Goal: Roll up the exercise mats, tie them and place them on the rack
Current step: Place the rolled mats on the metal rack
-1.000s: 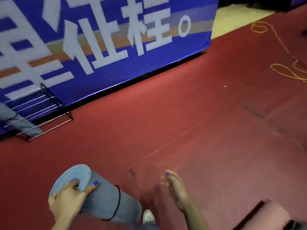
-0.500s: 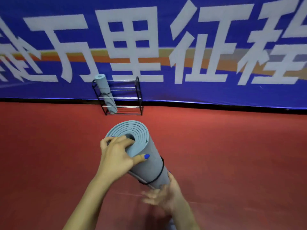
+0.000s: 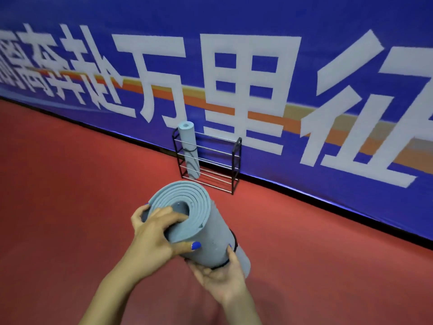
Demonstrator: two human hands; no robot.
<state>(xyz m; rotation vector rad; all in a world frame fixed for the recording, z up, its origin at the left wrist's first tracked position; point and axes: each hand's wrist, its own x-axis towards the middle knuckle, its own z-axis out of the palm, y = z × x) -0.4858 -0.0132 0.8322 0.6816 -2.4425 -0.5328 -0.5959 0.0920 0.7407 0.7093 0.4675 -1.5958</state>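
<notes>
Bare red floor lies wide open to my left. My left hand grips the spiral end of the rolled grey mat, strapped with a black band; my right hand cups it underneath. Ahead, the wire rack holds another rolled mat upright against the blue banner reading 万里征.

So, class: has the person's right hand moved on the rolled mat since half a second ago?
Yes. The right hand now cups the rolled mat at its black tie, closer in than before.

A blue banner with white characters borders the red floor.
</notes>
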